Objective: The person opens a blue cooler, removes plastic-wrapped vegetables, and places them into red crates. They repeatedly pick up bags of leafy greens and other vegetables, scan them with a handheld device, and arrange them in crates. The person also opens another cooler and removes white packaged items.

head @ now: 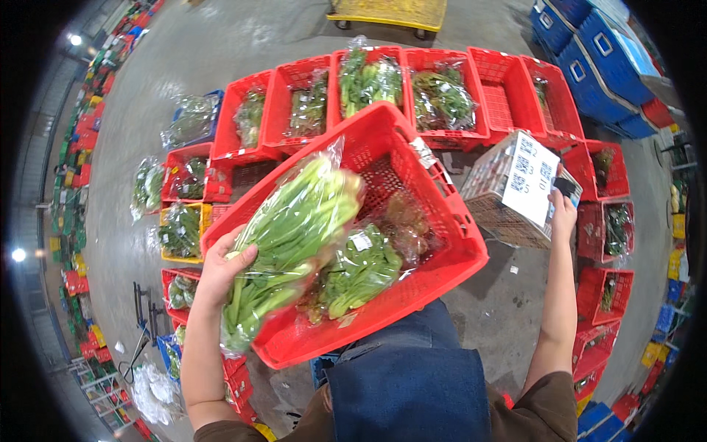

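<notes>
My left hand [223, 265] grips a clear plastic bag of leafy greens [298, 221] with pale stems. The bag is over the left side of a red plastic crate [450, 232], tilted in front of my body. Inside that crate lie a labelled bag of green leaves [362, 268] and a bag of reddish leaves [406, 221]. At the right, my right hand [562, 215] is closed around a small black device [564, 187], whose exact kind I cannot tell. It is at the edge of a white sheet with printed codes [530, 177], which rests against a pale box-like container [489, 204].
Red crates [500, 105] form an arc around me, several with bagged vegetables [370, 80]. A yellow crate [179, 257] stands left. Behind are a yellow platform trolley [386, 12] and stacked blue boxes [594, 83]. White plastic bags [156, 392] lie on the concrete floor [132, 309].
</notes>
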Tool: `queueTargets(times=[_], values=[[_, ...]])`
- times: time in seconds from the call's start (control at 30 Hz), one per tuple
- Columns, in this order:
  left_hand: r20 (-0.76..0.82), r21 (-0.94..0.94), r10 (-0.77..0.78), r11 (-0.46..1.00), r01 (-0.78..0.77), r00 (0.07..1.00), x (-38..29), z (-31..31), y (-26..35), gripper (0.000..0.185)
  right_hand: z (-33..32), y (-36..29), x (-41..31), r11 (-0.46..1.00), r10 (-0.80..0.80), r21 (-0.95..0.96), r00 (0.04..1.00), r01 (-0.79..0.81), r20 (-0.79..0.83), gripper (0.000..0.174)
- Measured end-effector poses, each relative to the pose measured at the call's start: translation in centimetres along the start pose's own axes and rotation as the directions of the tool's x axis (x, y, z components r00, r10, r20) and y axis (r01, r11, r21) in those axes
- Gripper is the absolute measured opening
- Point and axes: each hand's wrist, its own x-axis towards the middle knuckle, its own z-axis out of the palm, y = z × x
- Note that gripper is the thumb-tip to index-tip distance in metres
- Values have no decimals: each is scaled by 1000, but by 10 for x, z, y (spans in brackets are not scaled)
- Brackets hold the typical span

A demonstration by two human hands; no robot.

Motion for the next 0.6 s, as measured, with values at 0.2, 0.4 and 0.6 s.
queueTargets(times=[0.2,0.4,0.6], values=[[167,-650,-29,749,132,986,-21,8,-19,51,36,-126,-170,931,-208,358,915,77,345,21],[79,-813,13,579,57,997,-33,-7,-45,50,168,-140,-222,804,-249,-43,401,594,881,35],[-189,-630,77,756,-180,979,-77,-46,-62,45,247,-98,-227,791,18,-282,440,543,898,40]])
